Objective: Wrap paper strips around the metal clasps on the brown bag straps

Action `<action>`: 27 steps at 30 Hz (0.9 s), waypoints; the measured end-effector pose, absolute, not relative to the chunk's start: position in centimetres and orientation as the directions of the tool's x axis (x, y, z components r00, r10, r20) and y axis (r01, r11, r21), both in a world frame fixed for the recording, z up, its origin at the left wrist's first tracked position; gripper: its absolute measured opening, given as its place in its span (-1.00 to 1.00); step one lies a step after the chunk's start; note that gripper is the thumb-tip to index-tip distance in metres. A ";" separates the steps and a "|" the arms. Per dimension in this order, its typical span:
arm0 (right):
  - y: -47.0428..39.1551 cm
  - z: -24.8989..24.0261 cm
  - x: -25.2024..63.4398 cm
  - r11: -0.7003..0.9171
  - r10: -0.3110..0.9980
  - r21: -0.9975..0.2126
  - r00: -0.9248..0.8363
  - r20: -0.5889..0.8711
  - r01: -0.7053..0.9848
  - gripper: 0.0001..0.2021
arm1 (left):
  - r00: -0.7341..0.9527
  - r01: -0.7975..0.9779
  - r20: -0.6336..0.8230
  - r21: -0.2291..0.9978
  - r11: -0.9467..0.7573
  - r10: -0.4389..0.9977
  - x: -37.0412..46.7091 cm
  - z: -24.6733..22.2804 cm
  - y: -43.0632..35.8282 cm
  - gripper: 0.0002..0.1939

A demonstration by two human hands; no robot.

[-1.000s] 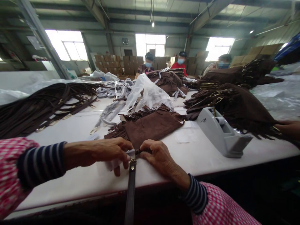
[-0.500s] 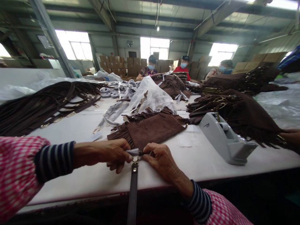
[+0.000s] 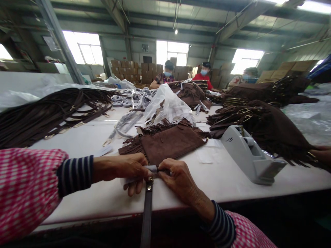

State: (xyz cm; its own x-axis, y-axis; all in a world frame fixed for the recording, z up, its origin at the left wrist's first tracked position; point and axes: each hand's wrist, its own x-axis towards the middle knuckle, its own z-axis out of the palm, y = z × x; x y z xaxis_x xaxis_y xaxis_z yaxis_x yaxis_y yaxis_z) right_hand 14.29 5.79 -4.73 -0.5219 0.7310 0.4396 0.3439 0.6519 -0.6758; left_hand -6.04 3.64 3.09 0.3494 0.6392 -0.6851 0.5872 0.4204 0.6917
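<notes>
A dark brown strap (image 3: 147, 213) with a metal stud and buckle hangs over the table's front edge. Its upper end lies between my hands. My left hand (image 3: 131, 168) is closed on a pale wrapping strip (image 3: 151, 168) that lies around the metal fitting there; part of the strip shows under the fingers. My right hand (image 3: 177, 176) pinches the dark end of the strap just right of the wrap, and its fingertips partly hide that end. Right behind my hands, a brown fringed suede bag (image 3: 173, 143) lies flat on the white table (image 3: 90, 203).
A grey tape dispenser (image 3: 254, 158) stands at right. Brown straps (image 3: 59, 110) are heaped at left, fringed bags (image 3: 269, 127) at right. A clear plastic bag (image 3: 165, 101) and plastic-wrapped straps (image 3: 126, 124) lie farther back. Several people sit across; another person's hand (image 3: 322, 156) shows at the right edge.
My left hand has moved slightly right, and the pale strip now sits farther round the fitting, closer to my right fingers. My right hand has barely moved.
</notes>
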 end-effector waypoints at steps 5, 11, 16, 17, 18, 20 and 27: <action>5.5 -4.2 14.1 0.547 0.785 -0.790 -0.498 0.368 0.277 -0.88 | 0.376 0.673 -0.664 0.675 0.302 0.646 -5.3 3.1 4.3 -0.76; 5.4 -4.2 13.7 0.470 0.827 -0.855 -0.446 0.341 0.219 -0.74 | 0.356 0.716 -0.643 0.654 0.244 0.678 -5.4 3.3 4.5 -0.58; 5.0 -4.2 13.8 0.510 0.782 -0.838 -0.511 0.358 0.194 -0.66 | 0.301 0.702 -0.644 0.649 0.295 0.703 -5.6 3.2 4.6 -0.53; 5.0 -4.1 13.8 0.526 0.774 -0.825 -0.520 0.362 0.209 -0.66 | 0.293 0.703 -0.637 0.649 0.291 0.713 -5.4 3.3 4.4 -0.54; 5.0 -4.2 13.9 0.540 0.768 -0.811 -0.526 0.366 0.223 -0.66 | 0.279 0.729 -0.623 0.633 0.261 0.730 -5.1 3.5 4.2 -0.53; 5.0 -4.3 14.0 0.565 0.754 -0.788 -0.539 0.374 0.243 -0.67 | 0.239 0.822 -0.562 0.551 0.143 0.792 -4.3 3.9 3.4 -0.55; 5.2 -4.7 13.8 0.560 0.750 -0.798 -0.546 0.374 0.222 -0.70 | 0.518 0.826 -0.195 -0.140 -0.546 0.833 -2.0 4.0 -0.3 -0.71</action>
State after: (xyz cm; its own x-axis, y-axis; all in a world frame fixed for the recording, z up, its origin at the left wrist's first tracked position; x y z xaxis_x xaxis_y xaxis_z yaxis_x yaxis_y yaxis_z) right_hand 13.84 5.20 -4.71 -0.5462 0.7495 0.3740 0.2224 0.5602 -0.7979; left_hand -2.04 -0.28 4.00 0.5180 0.8327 -0.1954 0.8257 -0.5465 -0.1399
